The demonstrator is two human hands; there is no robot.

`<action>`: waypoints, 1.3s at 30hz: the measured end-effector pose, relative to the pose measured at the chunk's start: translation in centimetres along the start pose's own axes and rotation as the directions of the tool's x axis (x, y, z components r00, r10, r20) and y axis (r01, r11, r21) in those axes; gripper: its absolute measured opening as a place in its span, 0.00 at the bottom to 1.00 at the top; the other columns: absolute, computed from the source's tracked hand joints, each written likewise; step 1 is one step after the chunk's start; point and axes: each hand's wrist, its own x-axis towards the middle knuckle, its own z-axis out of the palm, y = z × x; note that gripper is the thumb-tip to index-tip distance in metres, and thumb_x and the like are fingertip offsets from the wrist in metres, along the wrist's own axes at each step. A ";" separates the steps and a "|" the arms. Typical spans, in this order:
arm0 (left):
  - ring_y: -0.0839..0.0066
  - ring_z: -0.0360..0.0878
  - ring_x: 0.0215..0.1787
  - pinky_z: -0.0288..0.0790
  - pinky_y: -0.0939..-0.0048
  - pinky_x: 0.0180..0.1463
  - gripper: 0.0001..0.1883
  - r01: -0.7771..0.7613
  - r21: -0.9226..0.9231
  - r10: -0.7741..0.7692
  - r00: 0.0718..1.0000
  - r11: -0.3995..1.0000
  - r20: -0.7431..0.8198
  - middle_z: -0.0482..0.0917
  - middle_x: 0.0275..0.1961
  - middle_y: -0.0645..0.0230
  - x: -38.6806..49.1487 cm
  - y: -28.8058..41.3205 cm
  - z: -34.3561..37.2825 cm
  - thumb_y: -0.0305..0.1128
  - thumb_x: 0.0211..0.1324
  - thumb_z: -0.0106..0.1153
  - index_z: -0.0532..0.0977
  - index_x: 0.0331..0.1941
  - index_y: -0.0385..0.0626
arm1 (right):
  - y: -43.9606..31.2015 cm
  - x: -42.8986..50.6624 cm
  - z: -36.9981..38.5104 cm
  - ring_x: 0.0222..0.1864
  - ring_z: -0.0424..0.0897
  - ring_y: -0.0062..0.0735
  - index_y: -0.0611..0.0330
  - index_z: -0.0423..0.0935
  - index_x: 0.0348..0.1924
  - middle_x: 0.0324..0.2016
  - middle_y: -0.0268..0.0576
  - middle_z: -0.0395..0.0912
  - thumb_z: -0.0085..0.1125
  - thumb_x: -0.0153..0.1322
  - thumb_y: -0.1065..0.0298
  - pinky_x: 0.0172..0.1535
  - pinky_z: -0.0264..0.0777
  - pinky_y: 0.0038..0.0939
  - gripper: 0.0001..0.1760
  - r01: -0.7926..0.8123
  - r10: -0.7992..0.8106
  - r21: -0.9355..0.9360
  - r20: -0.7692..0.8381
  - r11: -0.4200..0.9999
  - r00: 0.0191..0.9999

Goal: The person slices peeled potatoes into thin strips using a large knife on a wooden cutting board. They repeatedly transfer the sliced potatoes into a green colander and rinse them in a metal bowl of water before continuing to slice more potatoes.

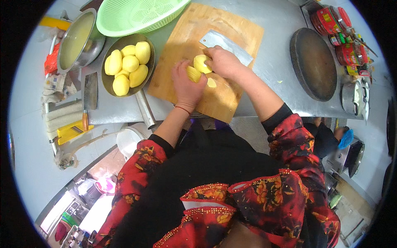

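Note:
My left hand [189, 85] is curled around a peeled potato cut into thin slices [194, 74], held together on the wooden cutting board [186, 37]. My right hand [225, 62] grips a pale yellow potato piece [201, 63] with a flat cut face, right beside those slices. A loose potato slice [211, 82] lies on the board just below. Behind my right hand, a cleaver blade [228, 46] rests flat on the board; its handle does not show. Left of the board, a pan [106, 83] holds several peeled whole potatoes [130, 64].
A green plastic colander [107, 26] and a metal basin of cloudy liquid [93, 46] stand at the upper left. Another cleaver [90, 93] and a yellow slicer [69, 131] lie lower left. On the right are a round dark board [313, 65] and red-lidded jars [330, 20]. A person [322, 139] is beyond the counter's edge.

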 end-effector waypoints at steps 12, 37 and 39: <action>0.50 0.67 0.59 0.62 0.52 0.64 0.31 -0.037 -0.008 0.036 0.999 0.999 -0.016 0.69 0.55 0.51 -0.3 0.1 0.3 0.31 0.41 0.67 0.69 0.53 0.41 | -0.6 1.8 -0.5 0.39 0.81 0.43 0.64 0.76 0.42 0.34 0.49 0.81 0.67 0.64 0.63 0.44 0.73 0.37 0.18 -0.056 0.020 0.190 0.187 0.980 0.982; 0.52 0.69 0.57 0.64 0.55 0.62 0.28 -0.046 0.123 0.044 0.999 0.991 0.017 0.72 0.52 0.51 -0.4 0.8 0.1 0.35 0.47 0.69 0.72 0.53 0.43 | -2.7 -7.4 4.0 0.38 0.81 0.57 0.65 0.75 0.42 0.39 0.58 0.78 0.58 0.66 0.67 0.40 0.77 0.47 0.14 -0.121 0.111 -0.053 -0.155 0.991 0.982; 0.52 0.69 0.58 0.64 0.54 0.63 0.28 -0.051 0.131 0.052 0.999 0.990 -0.007 0.72 0.52 0.52 -0.4 0.8 0.2 0.35 0.47 0.68 0.72 0.53 0.42 | -2.5 -7.1 4.2 0.37 0.81 0.57 0.65 0.75 0.41 0.38 0.58 0.78 0.58 0.66 0.68 0.40 0.77 0.47 0.13 -0.141 0.132 -0.047 -0.154 0.989 0.979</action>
